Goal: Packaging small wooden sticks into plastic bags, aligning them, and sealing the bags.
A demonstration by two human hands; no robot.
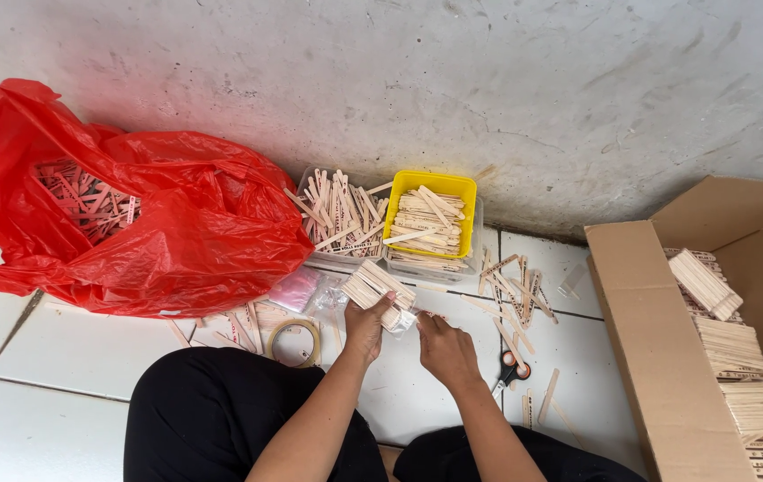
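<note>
My left hand (367, 327) grips a thick bundle of pale wooden ice-cream sticks (376, 284), held tilted over the white floor tiles. My right hand (444, 348) is right beside it, fingertips pinching a small clear plastic wrap (401, 319) at the bundle's lower end. Both forearms reach forward from my lap, over black trousers.
A big red plastic bag (132, 214) of sticks lies at left. A clear tub (339, 219) and a yellow tub (431, 214) of sticks stand by the wall. Loose sticks (515, 290), scissors (511, 368) and a tape roll (294, 343) lie on the tiles. A cardboard box (658, 357) with stacked bundles stands right.
</note>
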